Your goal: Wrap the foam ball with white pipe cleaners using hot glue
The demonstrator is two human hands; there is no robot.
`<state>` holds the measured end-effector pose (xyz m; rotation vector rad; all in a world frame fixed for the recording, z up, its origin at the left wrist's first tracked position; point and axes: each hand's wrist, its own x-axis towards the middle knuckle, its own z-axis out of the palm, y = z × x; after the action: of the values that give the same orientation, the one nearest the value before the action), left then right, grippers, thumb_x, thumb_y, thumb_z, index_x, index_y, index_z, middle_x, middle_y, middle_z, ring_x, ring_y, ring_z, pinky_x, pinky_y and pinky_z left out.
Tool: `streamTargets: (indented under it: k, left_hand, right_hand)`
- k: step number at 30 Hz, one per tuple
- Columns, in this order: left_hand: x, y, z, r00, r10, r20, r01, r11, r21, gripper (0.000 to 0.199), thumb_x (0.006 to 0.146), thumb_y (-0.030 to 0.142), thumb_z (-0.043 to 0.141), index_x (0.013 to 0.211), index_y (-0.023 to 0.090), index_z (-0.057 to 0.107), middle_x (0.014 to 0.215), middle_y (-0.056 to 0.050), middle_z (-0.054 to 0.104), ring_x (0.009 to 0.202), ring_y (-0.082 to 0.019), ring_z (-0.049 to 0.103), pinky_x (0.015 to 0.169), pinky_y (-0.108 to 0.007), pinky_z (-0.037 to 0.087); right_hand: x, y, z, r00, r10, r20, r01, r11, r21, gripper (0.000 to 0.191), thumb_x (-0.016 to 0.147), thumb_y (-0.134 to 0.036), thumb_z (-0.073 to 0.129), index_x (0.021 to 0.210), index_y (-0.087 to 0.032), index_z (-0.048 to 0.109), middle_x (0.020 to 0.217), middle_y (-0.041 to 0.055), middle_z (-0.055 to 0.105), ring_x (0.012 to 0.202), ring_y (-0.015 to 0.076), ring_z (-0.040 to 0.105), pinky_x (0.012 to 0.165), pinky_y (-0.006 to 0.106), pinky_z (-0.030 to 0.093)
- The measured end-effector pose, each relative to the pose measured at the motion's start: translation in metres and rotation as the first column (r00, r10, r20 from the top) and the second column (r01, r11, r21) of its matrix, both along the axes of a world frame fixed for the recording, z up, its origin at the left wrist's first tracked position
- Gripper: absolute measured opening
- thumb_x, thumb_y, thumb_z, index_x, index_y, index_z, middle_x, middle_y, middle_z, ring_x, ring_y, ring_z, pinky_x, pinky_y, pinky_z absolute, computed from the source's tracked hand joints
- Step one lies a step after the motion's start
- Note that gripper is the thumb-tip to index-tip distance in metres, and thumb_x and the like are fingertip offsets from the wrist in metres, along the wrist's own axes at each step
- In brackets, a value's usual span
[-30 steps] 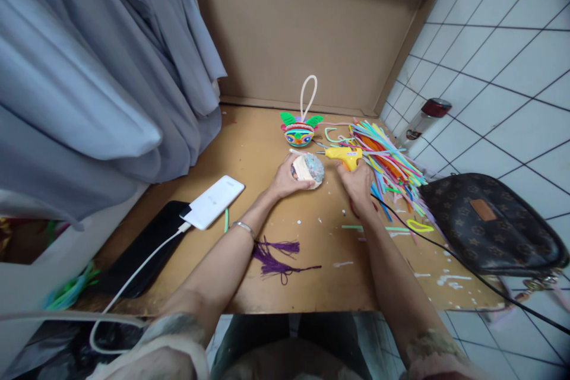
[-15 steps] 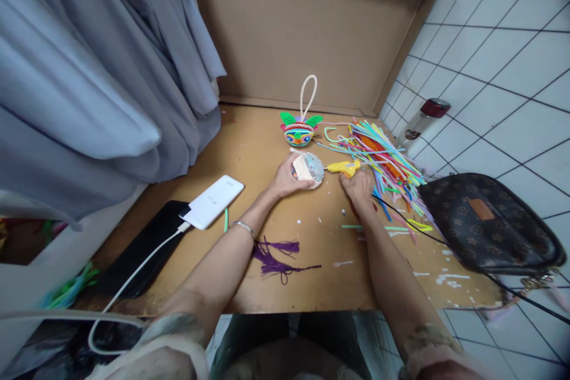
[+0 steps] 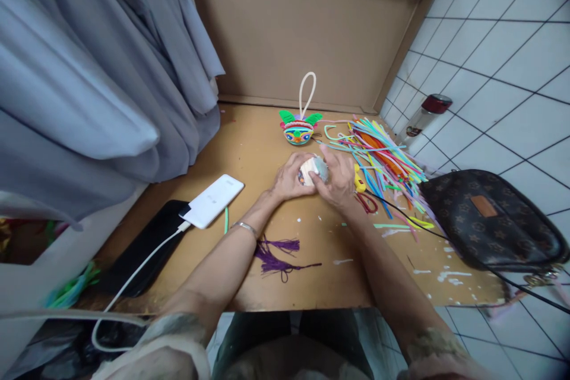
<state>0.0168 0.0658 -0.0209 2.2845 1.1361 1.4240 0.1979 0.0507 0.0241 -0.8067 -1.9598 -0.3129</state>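
My left hand grips a small round craft ball, partly off-white and partly bluish grey, from its left side. My right hand is closed around the ball's right side, its thumb across the front. Fingers cover much of the ball. Just right of that hand lies a yellow glue gun on the table, partly hidden by the hand, with a black cord running right. Behind my hands sits a colourful animal-head ornament with green ears and a white loop.
A pile of coloured pipe cleaners lies right of centre, near a brown patterned bag. Purple tassels rest near the front edge. At left is a white power bank with a cable. Cardboard stands behind.
My right hand has let go of the glue gun, which now lies on the table, and has moved left onto the ball. My left hand still holds the ball.
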Motion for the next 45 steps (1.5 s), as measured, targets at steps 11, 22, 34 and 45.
streamTargets:
  k: [11,22,34,45]
  left_hand:
    - [-0.0004,0.0004,0.0017,0.999,0.011,0.045,-0.01,1.0,-0.012,0.079,0.063,0.038,0.087,0.132,0.019,0.055,0.132,-0.013,0.061,0.124,-0.03,0.062,0.108,-0.046,0.052]
    - [-0.0026,0.005,0.0014,0.986,0.02,0.164,0.006,0.988,-0.157,0.08,0.057,0.034,0.09,0.129,0.019,0.059,0.129,-0.013,0.062,0.119,-0.03,0.063,0.107,-0.046,0.051]
    - [-0.0016,0.0065,-0.0012,0.969,-0.006,0.247,0.076,0.958,-0.276,0.082,0.057,0.033,0.088,0.132,0.018,0.058,0.133,-0.014,0.062,0.122,-0.031,0.062,0.109,-0.046,0.049]
    - [-0.0011,0.0067,-0.0009,0.963,-0.007,0.271,0.088,0.954,-0.287,0.08,0.059,0.033,0.086,0.131,0.016,0.057,0.132,-0.014,0.063,0.122,-0.031,0.063,0.107,-0.045,0.051]
  right_hand:
    - [-0.0041,-0.0016,0.0069,0.924,0.121,-0.364,-0.171,0.979,-0.108,0.012,0.092,-0.026,0.061,0.082,-0.024,0.068,0.077,0.0028,0.069,0.072,0.0182,0.065,0.069,0.032,0.051]
    - [-0.0044,-0.0016,0.0012,0.941,0.078,-0.33,-0.194,0.921,-0.337,0.018,0.091,-0.034,0.058,0.078,-0.024,0.067,0.078,0.003,0.069,0.076,0.0186,0.065,0.075,0.033,0.053]
    - [-0.0039,-0.0016,0.0013,0.945,0.124,-0.304,-0.224,0.919,-0.323,0.018,0.091,-0.033,0.058,0.08,-0.023,0.067,0.08,0.0038,0.07,0.077,0.0188,0.065,0.073,0.033,0.053]
    - [-0.004,-0.0008,-0.0024,0.948,0.165,-0.273,-0.247,0.922,-0.299,0.016,0.092,-0.031,0.059,0.081,-0.023,0.068,0.081,0.004,0.068,0.079,0.0194,0.065,0.075,0.034,0.052]
